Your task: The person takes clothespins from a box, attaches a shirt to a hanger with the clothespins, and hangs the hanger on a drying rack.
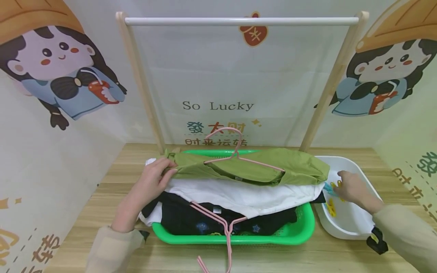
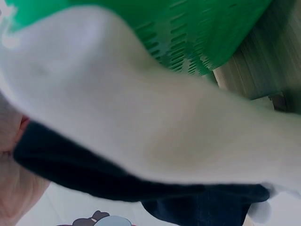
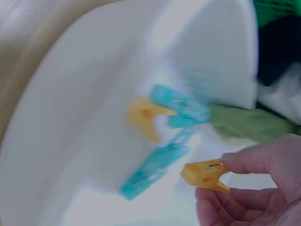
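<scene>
In the head view my left hand (image 1: pixel 157 175) pinches the left end of a green shirt (image 1: pixel 304 163), which lies on a pink hanger (image 1: pixel 235 151). Beneath it are a white garment (image 1: pixel 235 193) and a black garment (image 1: pixel 184 220) with printed figures, heaped over a green basket (image 1: pixel 297 239). Over the white tub (image 1: pixel 351 223) on the right is my right hand (image 1: pixel 353 187). The right wrist view shows its thumb and fingers pinching a yellow clothespin (image 3: pixel 204 174). Blue clothespins (image 3: pixel 155 169) and another yellow clothespin (image 3: pixel 141 115) lie in the tub.
Behind the basket stands a rack with wooden posts (image 1: pixel 141 83) and a white bar (image 1: pixel 239 21). More pink hangers (image 1: pixel 228 239) jut over the basket's front edge onto the wooden table (image 1: pixel 112 182). Blurred white fabric (image 2: pixel 155 117) crosses the left wrist view.
</scene>
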{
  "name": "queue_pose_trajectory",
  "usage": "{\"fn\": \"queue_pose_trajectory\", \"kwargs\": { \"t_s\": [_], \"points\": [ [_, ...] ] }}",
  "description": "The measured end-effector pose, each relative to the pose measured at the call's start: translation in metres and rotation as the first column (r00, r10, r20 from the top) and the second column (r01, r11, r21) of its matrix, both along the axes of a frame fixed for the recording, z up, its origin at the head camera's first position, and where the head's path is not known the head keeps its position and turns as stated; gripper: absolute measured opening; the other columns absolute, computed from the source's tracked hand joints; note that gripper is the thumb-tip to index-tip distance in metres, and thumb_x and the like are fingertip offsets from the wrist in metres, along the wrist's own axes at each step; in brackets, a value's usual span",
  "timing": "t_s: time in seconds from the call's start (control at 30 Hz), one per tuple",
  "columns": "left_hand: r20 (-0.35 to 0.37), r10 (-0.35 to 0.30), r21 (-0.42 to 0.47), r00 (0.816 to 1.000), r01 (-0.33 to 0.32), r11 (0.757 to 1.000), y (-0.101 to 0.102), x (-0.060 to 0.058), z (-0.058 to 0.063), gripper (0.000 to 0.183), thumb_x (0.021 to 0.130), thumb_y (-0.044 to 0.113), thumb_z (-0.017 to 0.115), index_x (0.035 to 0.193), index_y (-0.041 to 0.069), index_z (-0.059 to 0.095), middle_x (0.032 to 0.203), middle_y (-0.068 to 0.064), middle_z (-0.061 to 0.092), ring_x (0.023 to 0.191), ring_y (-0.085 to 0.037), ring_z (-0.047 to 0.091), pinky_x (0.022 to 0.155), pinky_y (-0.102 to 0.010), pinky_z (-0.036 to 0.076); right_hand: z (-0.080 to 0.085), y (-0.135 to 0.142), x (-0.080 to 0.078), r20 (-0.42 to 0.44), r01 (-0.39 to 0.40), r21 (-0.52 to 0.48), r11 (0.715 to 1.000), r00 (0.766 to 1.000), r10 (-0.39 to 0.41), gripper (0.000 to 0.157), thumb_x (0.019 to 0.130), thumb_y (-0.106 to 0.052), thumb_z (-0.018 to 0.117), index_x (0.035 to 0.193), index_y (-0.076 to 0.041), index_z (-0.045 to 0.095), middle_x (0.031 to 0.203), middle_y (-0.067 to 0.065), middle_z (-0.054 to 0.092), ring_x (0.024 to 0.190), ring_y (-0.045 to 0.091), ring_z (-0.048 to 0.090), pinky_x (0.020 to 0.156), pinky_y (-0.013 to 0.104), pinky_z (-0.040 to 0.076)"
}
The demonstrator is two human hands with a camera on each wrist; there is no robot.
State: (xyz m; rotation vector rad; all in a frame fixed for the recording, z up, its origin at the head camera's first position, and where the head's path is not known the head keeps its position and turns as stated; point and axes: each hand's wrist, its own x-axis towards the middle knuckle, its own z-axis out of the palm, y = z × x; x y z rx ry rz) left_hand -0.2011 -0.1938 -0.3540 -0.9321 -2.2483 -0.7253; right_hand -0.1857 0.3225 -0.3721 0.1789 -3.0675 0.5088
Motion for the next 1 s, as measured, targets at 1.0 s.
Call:
{"fn": "queue_pose_trajectory", "kwargs": {
  "t_s": [1.0],
  "points": [
    [0.019, 0.025, -0.023, 0.999, -0.025, 0.999, 0.003, -0.007, 0.001, 0.010, 0.081, -0.009, 0.065, 0.081, -0.001, 0.061, 0.073, -0.007, 0.057, 0.064, -0.015, 0.051, 0.058, -0.034, 0.046, 0.105, -0.117, 0.043, -0.723, -0.467, -0.218, 0.857, 0.667, 0.180, 0.034, 0.065, 0.018, 0.074, 0.096, 0.006, 0.066, 0.074, 0.008, 0.066, 0.071, -0.006, 0.054, 0.057, 0.010, 0.041]
  ]
}}
